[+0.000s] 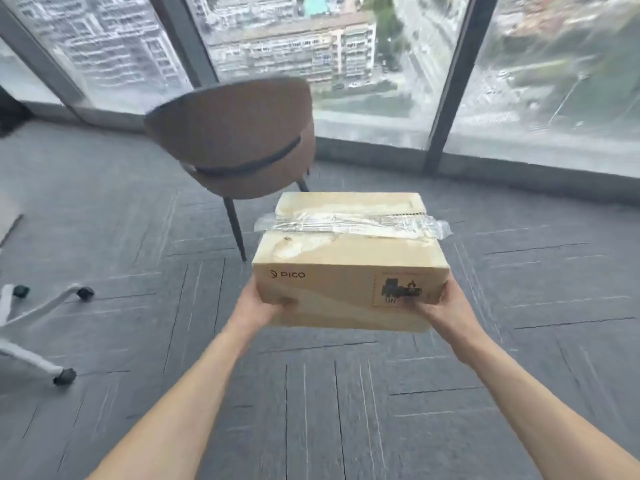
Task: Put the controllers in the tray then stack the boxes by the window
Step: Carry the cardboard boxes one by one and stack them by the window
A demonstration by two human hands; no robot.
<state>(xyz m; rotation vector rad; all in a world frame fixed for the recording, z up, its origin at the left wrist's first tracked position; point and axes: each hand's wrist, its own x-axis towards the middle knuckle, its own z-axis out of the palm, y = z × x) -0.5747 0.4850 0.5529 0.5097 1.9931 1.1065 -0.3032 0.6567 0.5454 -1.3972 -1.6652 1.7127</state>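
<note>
Only 1 view, head cam, so everything came from that. Cardboard box [349, 268] was held up off the carpet floor [346, 410], out in front of the person at arm's length, roughly centre frame. Box was shut, with crinkled clear tape [349, 225] across the top seam, loose ends sticking out past both sides. Near face read "PICO" at the left and carried a black hazard-style label at the right.

Left hand [258, 306] gripped the lower left corner, thumb pressed on the near face, fingers wrapped under and out of sight. Right hand [440, 306] gripped the lower right corner the same way, thumb lying across the label. Both forearms were bare and extended.

Brown chair [235, 140] stood just beyond the box to the left, its back towards the camera, between the box and the window [346, 64]. Window ran floor to ceiling across the far side, with dark mullions and city buildings below. White office-chair base [38, 327] with black castors sat at the left edge. Frame was motion-blurred.
</note>
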